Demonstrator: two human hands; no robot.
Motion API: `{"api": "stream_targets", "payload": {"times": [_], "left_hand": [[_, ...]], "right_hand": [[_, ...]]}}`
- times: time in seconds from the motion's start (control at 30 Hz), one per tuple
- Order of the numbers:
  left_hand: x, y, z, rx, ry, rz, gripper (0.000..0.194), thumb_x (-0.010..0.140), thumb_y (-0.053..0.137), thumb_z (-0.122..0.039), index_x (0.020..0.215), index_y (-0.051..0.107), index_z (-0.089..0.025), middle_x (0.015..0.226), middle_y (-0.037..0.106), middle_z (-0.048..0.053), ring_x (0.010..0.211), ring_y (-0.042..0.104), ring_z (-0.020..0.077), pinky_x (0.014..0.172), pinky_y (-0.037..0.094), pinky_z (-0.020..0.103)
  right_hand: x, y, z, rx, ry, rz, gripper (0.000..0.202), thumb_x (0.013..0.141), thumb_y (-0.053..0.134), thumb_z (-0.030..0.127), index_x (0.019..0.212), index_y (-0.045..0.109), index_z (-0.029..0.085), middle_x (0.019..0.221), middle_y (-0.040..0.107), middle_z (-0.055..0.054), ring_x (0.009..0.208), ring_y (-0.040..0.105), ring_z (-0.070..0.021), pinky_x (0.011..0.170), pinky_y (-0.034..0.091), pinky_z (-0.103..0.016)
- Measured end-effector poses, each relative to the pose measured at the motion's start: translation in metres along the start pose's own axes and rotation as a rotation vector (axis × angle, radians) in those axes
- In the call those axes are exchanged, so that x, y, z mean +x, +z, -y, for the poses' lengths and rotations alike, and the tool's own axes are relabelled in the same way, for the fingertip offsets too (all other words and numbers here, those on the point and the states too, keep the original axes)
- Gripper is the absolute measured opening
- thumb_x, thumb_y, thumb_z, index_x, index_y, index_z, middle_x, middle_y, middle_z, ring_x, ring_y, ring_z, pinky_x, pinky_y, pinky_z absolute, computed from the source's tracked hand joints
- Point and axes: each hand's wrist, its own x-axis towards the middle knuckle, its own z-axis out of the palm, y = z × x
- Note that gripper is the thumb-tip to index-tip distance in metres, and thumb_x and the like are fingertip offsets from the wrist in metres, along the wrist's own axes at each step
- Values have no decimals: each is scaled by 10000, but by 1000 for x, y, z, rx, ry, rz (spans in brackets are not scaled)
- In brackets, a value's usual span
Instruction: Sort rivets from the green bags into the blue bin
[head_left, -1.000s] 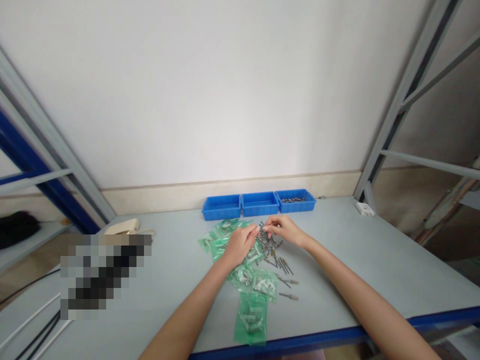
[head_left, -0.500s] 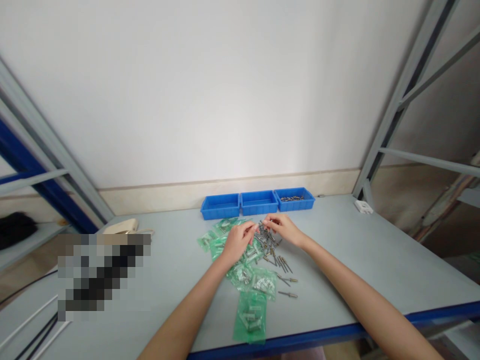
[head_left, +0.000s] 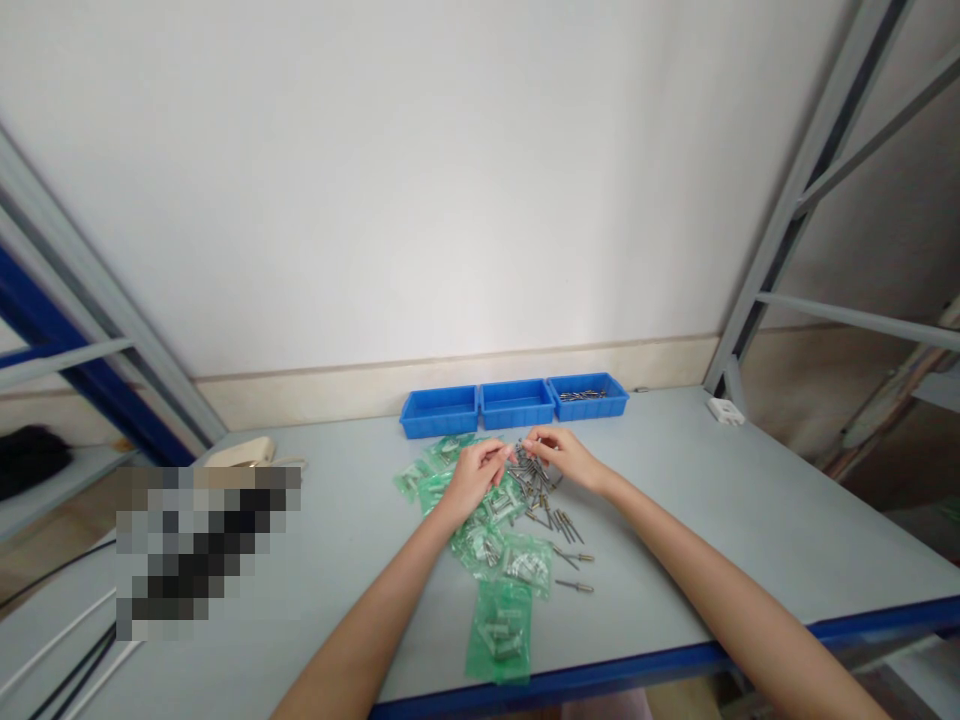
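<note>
Green packets (head_left: 501, 632) lie towards the table's (head_left: 750, 500) front edge, while left hand (head_left: 472, 480) and right hand (head_left: 568, 460) curl narrowly near metal pins (head_left: 534, 472) (anything gripped, I cannot tell).

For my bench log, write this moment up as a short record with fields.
Left hand: left hand over the green bags, fingertips near the loose metal pins; grip unclear
Right hand: right hand at the pins, fingers bent; grip unclear
Bags: see-through green, small parts inside
Bins: three blue bins in a row behind; pins in the rightmost
Far right: white object on the tabletop
</note>
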Motion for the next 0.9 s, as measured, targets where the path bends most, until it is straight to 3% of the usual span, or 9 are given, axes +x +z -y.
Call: {"api": "stream_targets", "payload": {"times": [0.13,0.33,0.6,0.7,0.9], "left_hand": [[0,0,-1,12,-2,-1,471,844,415,-502,577,540,-135,381,373,-57,362,318,68,432,271,206],[1,1,4,-37,-15,-15,347,841,439,-471,811,551,-143,426,445,-67,352,338,72,393,260,188],[0,1,2,-38,-76,91,532,834,383,-552,539,530,-134,341,378,-49,318,315,63,399,259,201],[1,1,4,-52,-91,63,562,824,369,-582,542,550,-131,351,394,-39,322,327,67,393,258,203],[1,-2,7,-32,-73,51,552,830,373,-569,558,567,-130,362,401,-40,334,338,71,416,274,207]], "right_hand": [[-1,0,-2,-7,6,48,488,856,406,530,563,499,151,509,428,29,513,385,-96,525,305,-230],[2,3,-10,89,7,-28,360,761,558,517,779,571,158,692,542,6,556,455,-105,533,367,-231],[1,-4,-4,157,125,118,461,763,498,571,556,516,160,504,459,25,488,428,-100,511,358,-239],[6,-8,-11,201,182,-29,474,701,527,610,546,523,162,500,478,20,457,425,-94,491,352,-240],[12,-39,-38,279,359,-554,427,655,568,581,607,557,157,596,567,-18,452,445,-88,448,313,-226]]}}
